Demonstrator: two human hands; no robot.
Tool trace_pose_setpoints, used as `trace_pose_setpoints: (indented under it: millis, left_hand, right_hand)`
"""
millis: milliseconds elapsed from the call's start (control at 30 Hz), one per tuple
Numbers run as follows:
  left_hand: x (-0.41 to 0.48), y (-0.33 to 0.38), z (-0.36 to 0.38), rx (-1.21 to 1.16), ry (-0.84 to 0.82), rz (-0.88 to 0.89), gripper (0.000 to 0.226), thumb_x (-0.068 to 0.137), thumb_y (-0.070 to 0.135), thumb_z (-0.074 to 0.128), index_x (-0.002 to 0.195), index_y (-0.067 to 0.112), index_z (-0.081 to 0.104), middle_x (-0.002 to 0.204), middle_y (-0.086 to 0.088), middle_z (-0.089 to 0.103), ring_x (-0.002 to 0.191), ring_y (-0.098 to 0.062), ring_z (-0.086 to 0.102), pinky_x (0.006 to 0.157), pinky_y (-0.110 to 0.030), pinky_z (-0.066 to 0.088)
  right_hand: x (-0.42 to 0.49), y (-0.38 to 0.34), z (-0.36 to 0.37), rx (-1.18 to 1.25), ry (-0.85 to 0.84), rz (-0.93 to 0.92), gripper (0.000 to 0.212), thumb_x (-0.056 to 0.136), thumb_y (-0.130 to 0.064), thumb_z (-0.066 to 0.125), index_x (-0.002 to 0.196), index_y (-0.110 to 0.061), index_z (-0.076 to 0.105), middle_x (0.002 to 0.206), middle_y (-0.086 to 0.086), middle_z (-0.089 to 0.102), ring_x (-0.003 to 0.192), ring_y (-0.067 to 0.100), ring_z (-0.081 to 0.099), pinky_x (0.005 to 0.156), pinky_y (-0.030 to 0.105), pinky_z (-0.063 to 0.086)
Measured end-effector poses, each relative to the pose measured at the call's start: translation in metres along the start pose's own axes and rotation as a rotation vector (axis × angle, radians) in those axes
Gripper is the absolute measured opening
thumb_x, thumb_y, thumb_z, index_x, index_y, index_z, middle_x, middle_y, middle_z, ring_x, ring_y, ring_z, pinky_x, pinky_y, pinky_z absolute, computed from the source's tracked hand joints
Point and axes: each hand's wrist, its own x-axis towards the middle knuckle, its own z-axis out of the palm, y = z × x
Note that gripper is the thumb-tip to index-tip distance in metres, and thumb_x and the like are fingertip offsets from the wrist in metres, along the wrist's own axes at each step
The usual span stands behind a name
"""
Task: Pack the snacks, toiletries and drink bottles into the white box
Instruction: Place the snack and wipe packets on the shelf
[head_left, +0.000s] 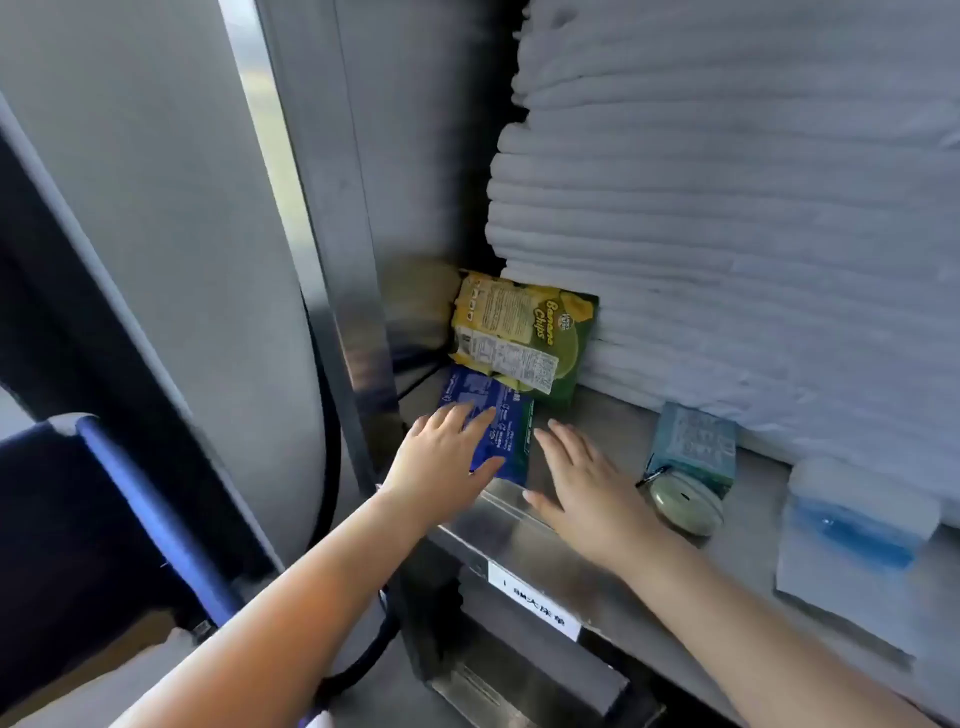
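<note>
A yellow and green banana chips bag (524, 338) leans in the back left corner of a steel shelf (587, 415). In front of it lies a blue snack packet (498, 431). My left hand (447, 457) lies flat on the blue packet, fingers straight, thumb along its near edge. My right hand (582, 478) rests open on the shelf just right of the packet. A teal box (693, 447) stands further right. A white and blue pack (857, 525) sits at the right edge. The white box is not in view.
A tall stack of folded white towels (727, 208) fills the shelf behind the items. A round pale green case (685, 501) lies by the teal box. A white label (535, 597) is on the shelf's front lip. A cart with a blue handle (150, 509) stands at left.
</note>
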Motion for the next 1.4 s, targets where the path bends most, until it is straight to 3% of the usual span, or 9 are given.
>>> trace_pose_setpoints:
  millis: [200, 367, 467, 567, 700, 867, 1033, 1200, 1400]
  left_hand:
    - [0.022, -0.021, 0.033, -0.051, -0.042, 0.131, 0.063, 0.095, 0.054, 0.029, 0.150, 0.026, 0.013, 0.158, 0.002, 0.009, 0.145, -0.014, -0.003, 0.113, -0.030, -0.004]
    - [0.020, -0.027, 0.049, -0.104, -0.013, 0.153, 0.067, 0.093, 0.059, 0.024, 0.150, 0.028, 0.008, 0.158, 0.004, 0.003, 0.143, -0.010, -0.009, 0.113, -0.027, -0.009]
    - [0.017, -0.031, 0.049, -0.088, -0.038, 0.198, 0.078, 0.086, 0.071, 0.018, 0.150, 0.030, 0.000, 0.155, 0.007, -0.009, 0.141, -0.009, -0.017, 0.113, -0.029, -0.010]
    - [0.015, -0.036, 0.047, -0.075, -0.068, 0.256, 0.086, 0.080, 0.078, 0.023, 0.145, 0.034, -0.013, 0.150, 0.011, -0.018, 0.138, -0.008, -0.023, 0.112, -0.027, -0.012]
    - [0.012, -0.043, 0.044, -0.040, -0.088, 0.315, 0.081, 0.091, 0.052, 0.044, 0.140, 0.037, -0.019, 0.151, 0.011, -0.017, 0.135, -0.006, -0.025, 0.108, -0.022, -0.013]
    - [0.006, -0.050, 0.044, -0.001, -0.088, 0.347, 0.077, 0.097, 0.031, 0.042, 0.136, 0.038, -0.024, 0.147, 0.013, -0.021, 0.133, -0.006, -0.026, 0.110, -0.024, -0.009]
    - [0.007, -0.049, 0.045, 0.003, -0.123, 0.319, 0.079, 0.097, 0.028, 0.042, 0.135, 0.040, -0.026, 0.146, 0.014, -0.026, 0.131, -0.006, -0.030, 0.109, -0.026, -0.010]
    - [0.008, -0.053, 0.046, 0.006, -0.128, 0.332, 0.082, 0.097, 0.028, 0.043, 0.134, 0.042, -0.028, 0.147, 0.015, -0.025, 0.131, -0.005, -0.030, 0.110, -0.026, -0.009]
    - [0.008, -0.057, 0.045, -0.012, -0.121, 0.339, 0.079, 0.096, 0.037, 0.044, 0.136, 0.043, -0.023, 0.147, 0.017, -0.022, 0.131, -0.003, -0.027, 0.109, -0.025, -0.006]
  right_hand:
    - [0.024, 0.000, 0.025, 0.061, 0.009, -0.011, 0.075, 0.096, -0.050, 0.038, 0.151, -0.015, 0.003, 0.160, 0.002, 0.001, 0.146, 0.014, -0.001, 0.111, 0.020, -0.003]
    - [0.026, 0.009, 0.037, 0.051, -0.021, -0.026, 0.071, 0.097, -0.053, 0.031, 0.151, -0.022, -0.003, 0.160, -0.001, -0.006, 0.146, 0.010, -0.006, 0.111, 0.019, -0.007]
    - [0.025, 0.009, 0.037, 0.049, -0.010, -0.039, 0.072, 0.096, -0.054, 0.032, 0.151, -0.021, 0.000, 0.159, 0.000, -0.005, 0.146, 0.012, -0.005, 0.112, 0.021, -0.007]
    - [0.026, 0.006, 0.039, 0.040, 0.003, -0.071, 0.078, 0.092, -0.060, 0.029, 0.151, -0.018, -0.001, 0.156, -0.005, -0.015, 0.143, 0.008, -0.015, 0.111, 0.018, -0.013]
    - [0.029, -0.001, 0.042, -0.001, -0.014, -0.123, 0.075, 0.096, -0.052, 0.035, 0.151, -0.016, -0.002, 0.156, -0.003, -0.015, 0.138, 0.008, -0.024, 0.117, 0.025, -0.009]
    - [0.039, 0.002, 0.027, 0.098, 0.050, -0.115, 0.075, 0.092, -0.062, 0.024, 0.151, -0.019, 0.011, 0.157, -0.006, -0.004, 0.142, 0.006, -0.012, 0.113, 0.024, -0.008]
    - [0.070, 0.018, 0.010, -0.156, 0.129, -0.087, 0.060, 0.099, -0.032, 0.039, 0.151, -0.017, 0.014, 0.159, 0.008, 0.002, 0.146, 0.023, -0.006, 0.119, 0.036, -0.004]
    - [0.082, 0.028, 0.003, -0.374, 0.140, -0.125, 0.072, 0.089, -0.010, 0.051, 0.151, -0.016, 0.016, 0.159, 0.013, 0.000, 0.144, 0.035, -0.012, 0.112, 0.046, -0.017]
    - [0.093, 0.045, -0.013, -0.468, 0.111, -0.222, 0.074, 0.092, -0.003, 0.048, 0.152, -0.020, 0.008, 0.159, 0.012, -0.005, 0.145, 0.034, -0.010, 0.112, 0.043, -0.017]
